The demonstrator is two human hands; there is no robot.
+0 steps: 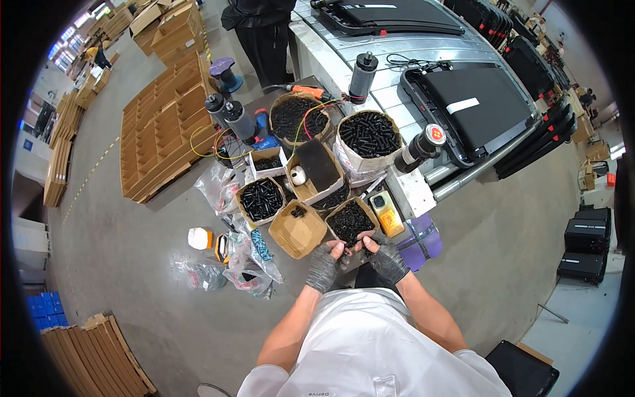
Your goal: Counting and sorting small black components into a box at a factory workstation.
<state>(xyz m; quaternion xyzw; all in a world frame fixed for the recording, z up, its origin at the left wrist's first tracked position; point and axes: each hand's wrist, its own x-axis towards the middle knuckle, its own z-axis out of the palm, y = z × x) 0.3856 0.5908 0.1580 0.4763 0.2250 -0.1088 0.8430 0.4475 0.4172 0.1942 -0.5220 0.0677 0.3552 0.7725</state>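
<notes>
Both of my hands wear dark gloves with bare fingertips and meet low over the near edge of a cardboard box. My left hand (323, 266) has thumb and fingers pinched together. My right hand (388, 261) pinches too, close beside it. Whatever the fingertips hold is too small to make out. Just beyond them, small black parts (350, 221), like screws, fill the box. To its left stands an open brown carton (291, 239) with a few black pieces (299, 212) in one corner. A phone in a yellow case (387, 213) lies right of the box.
Black cylindrical parts fill a carton (261, 200) and a larger bag (368, 134). Bottle-shaped dark cylinders (420, 147) stand around, one on the conveyor's corner. An orange-handled power screwdriver (307, 90) lies behind. Plastic bags (248, 264) are at left; black panels (473, 109) rest on the roller conveyor (390, 86).
</notes>
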